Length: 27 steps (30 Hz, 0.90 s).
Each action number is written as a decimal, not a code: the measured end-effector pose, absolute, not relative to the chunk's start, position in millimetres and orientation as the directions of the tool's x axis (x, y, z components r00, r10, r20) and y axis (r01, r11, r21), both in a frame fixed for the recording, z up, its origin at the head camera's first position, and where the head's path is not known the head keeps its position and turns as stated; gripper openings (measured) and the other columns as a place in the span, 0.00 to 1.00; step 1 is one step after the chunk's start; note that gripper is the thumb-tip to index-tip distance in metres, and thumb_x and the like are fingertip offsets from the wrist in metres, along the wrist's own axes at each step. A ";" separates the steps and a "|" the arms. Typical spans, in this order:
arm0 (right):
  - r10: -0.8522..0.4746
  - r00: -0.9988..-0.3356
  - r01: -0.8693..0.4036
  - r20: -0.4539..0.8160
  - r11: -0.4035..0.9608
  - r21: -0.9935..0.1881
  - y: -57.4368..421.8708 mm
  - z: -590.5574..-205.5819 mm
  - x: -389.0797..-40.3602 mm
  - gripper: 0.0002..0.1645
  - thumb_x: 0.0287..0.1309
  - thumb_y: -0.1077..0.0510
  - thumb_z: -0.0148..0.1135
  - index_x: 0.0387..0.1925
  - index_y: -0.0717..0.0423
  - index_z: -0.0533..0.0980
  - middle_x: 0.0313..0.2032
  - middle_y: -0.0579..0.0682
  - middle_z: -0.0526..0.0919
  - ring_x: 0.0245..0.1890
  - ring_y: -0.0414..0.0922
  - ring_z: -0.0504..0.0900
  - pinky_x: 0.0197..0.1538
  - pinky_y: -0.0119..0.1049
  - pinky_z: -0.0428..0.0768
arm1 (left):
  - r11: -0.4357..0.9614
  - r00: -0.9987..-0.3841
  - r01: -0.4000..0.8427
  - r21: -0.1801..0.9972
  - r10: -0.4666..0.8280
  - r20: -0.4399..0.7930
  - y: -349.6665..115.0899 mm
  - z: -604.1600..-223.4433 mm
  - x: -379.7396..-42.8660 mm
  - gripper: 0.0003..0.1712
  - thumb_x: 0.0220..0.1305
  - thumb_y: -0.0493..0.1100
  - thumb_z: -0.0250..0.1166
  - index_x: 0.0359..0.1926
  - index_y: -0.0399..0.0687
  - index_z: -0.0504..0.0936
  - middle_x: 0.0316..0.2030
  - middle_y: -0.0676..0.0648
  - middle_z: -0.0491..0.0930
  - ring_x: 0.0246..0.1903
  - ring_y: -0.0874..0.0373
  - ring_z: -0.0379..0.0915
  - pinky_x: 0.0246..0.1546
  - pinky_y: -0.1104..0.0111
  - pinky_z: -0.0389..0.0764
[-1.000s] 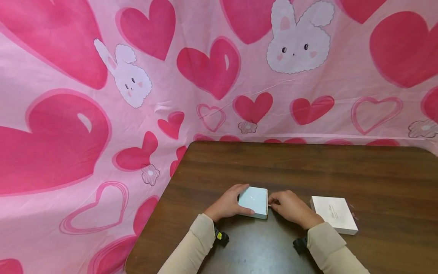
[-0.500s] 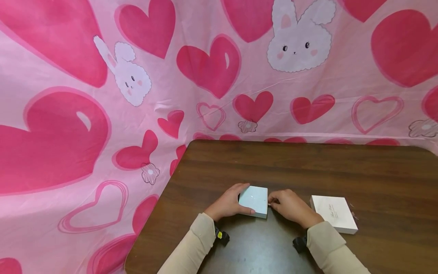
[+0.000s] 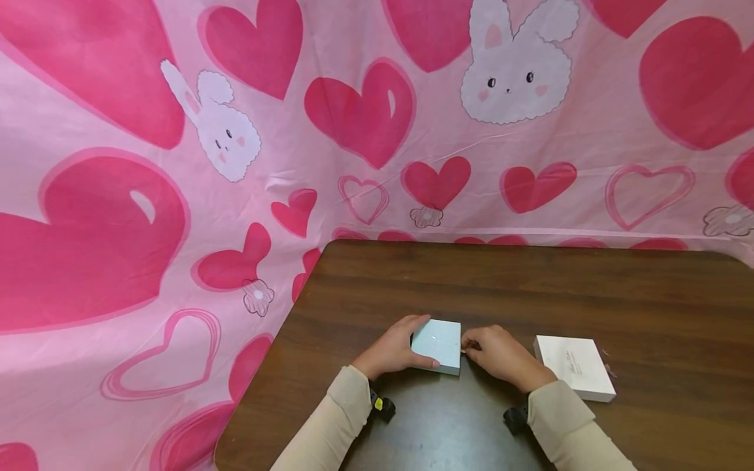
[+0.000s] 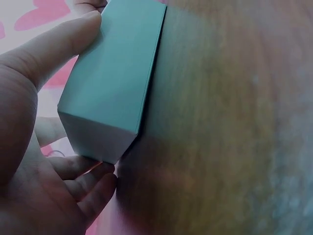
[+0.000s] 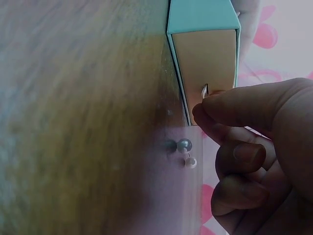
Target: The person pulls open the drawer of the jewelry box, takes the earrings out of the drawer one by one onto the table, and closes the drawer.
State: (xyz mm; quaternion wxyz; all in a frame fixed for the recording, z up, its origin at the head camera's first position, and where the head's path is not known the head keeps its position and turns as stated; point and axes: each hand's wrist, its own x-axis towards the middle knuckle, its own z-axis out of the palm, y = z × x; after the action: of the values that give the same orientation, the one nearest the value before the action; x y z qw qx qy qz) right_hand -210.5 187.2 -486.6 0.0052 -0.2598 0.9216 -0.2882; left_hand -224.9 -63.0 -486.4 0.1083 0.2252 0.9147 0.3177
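Observation:
A small light-blue drawer box [image 3: 436, 344] lies on the wooden table. My left hand [image 3: 390, 350] grips its left end, thumb along the near side and fingers at the far side. In the left wrist view the blue sleeve [image 4: 112, 68] shows the thumb pressed against it. At the box's right end, my right hand [image 3: 499, 354] pinches a thin pale pull loop [image 5: 205, 91] between thumb and index finger. This loop comes from a slit in the tan drawer front [image 5: 203, 56], which sits inside the sleeve's edges. The drawer's contents are hidden.
A flat white box [image 3: 574, 367] with small lettering lies right of my right hand, small pinkish bits beside it. Two pearl-like beads [image 5: 185, 146] show past the drawer box in the right wrist view. A pink heart-print cloth [image 3: 365, 118] hangs behind the table.
A second ago a thin tan edge of the drawer showed at the box's right end; now, in the head view, it is gone, slid into the sleeve. Both hands stay nearly in place.

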 end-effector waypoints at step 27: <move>-0.439 -0.889 -0.432 0.127 0.719 -0.544 189.9 -489.1 -211.3 0.05 0.57 0.60 0.69 0.34 0.46 0.83 0.31 0.35 0.81 0.34 0.36 0.79 0.42 0.42 0.79 | 0.674 -0.851 0.386 0.631 0.523 -0.038 -75.0 -495.0 -234.5 0.62 0.42 0.72 0.73 0.75 0.54 0.57 0.71 0.54 0.58 0.67 0.59 0.55 0.64 0.57 0.62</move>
State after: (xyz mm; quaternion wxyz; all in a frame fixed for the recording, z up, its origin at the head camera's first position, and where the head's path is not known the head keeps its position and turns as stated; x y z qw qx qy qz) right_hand -211.3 189.9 -489.1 0.0058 -0.2351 0.9270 -0.2922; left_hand -234.5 -75.0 -495.0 0.1082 0.2501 0.9083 0.3173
